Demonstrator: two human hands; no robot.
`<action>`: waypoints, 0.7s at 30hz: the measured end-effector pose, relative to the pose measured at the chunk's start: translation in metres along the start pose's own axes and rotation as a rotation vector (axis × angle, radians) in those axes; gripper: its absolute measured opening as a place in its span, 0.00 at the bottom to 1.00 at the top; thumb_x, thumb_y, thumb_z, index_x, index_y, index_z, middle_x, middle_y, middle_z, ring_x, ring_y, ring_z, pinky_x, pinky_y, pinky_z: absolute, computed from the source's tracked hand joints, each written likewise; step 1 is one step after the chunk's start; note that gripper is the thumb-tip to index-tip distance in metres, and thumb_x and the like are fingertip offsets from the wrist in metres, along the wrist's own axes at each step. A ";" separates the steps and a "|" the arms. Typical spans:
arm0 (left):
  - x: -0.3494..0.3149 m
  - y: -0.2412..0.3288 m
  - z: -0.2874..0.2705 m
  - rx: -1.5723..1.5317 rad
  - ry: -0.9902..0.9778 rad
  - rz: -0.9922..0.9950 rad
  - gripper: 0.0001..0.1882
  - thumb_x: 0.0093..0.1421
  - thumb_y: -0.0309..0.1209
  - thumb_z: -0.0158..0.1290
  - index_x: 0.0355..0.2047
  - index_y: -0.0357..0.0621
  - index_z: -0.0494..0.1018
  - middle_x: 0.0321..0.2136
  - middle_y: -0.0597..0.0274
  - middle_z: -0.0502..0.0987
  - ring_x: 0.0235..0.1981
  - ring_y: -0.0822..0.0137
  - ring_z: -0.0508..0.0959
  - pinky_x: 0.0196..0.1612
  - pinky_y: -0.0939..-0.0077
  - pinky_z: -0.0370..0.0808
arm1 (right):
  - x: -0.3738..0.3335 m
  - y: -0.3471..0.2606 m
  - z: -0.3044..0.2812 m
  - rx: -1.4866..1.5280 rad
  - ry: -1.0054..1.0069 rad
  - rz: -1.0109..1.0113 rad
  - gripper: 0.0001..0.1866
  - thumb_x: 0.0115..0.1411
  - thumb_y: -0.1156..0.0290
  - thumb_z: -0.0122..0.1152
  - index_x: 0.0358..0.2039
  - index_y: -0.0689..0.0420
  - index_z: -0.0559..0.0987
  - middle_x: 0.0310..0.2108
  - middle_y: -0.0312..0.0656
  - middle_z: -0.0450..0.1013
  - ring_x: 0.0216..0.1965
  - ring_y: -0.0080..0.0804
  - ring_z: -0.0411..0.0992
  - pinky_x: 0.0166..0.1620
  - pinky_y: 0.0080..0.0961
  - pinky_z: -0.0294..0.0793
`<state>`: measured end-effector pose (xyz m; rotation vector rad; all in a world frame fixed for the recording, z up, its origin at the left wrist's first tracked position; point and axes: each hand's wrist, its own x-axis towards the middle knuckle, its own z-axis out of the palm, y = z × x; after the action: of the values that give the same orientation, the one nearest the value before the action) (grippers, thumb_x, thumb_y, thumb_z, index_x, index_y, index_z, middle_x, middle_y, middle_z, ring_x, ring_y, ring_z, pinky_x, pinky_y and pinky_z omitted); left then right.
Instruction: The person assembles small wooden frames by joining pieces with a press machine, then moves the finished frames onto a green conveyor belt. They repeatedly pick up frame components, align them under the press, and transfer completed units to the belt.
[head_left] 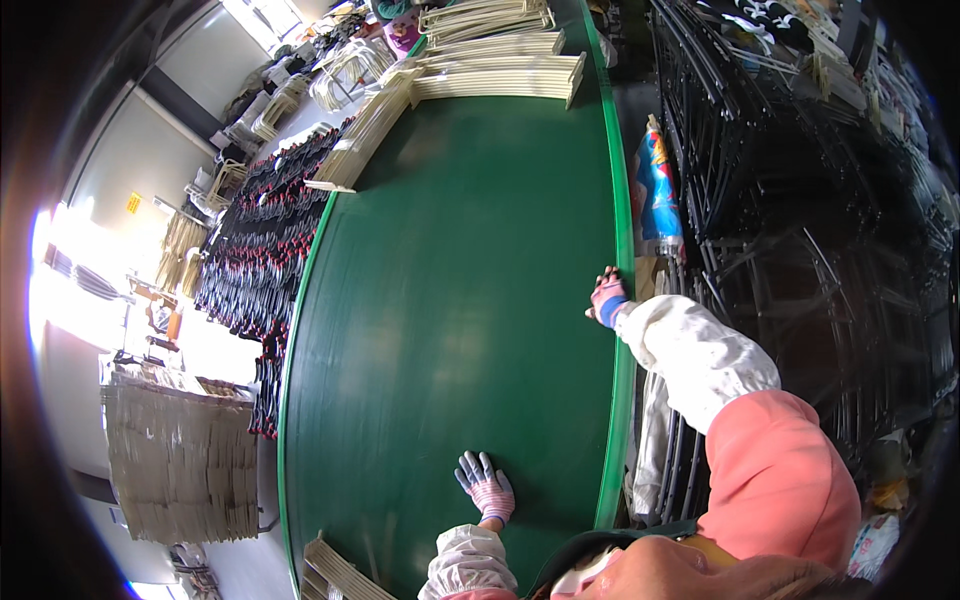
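Support, seemingly: long green surface (pixel 450 300) beneath the pink-striped-gloved left hand (pixel 487 490), grip released, fingers spread!
Pink-gloved right hand (pixel 608 297) at the right edge, grip unclear; cream tubular frames (pixel 495 80) stacked far.

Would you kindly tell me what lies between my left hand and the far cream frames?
The head view shows only bare green surface between your left hand and those frames.

Strong light from left; bright opening (pixel 75 320) blown to white, hazy around. Soft glare patches on green tabletop (pixel 450 330). Black racks (pixel 800 260) at right deep in shadow. Straight edges bowed, corners black
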<state>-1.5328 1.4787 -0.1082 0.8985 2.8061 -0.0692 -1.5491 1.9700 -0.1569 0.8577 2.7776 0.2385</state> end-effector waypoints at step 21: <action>0.299 0.104 -0.062 -0.016 0.049 0.562 0.32 0.59 0.45 0.49 0.62 0.52 0.59 0.65 0.44 0.53 0.67 0.46 0.50 0.67 0.41 0.39 | 0.227 0.057 -0.022 0.329 0.458 0.084 0.25 0.41 0.47 0.66 0.34 0.52 0.77 0.42 0.42 0.71 0.47 0.42 0.68 0.43 0.34 0.72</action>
<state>-1.7214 1.7402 -0.1052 1.6574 2.4797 0.0580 -1.7069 2.1445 -0.1604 1.1176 3.2712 -0.0164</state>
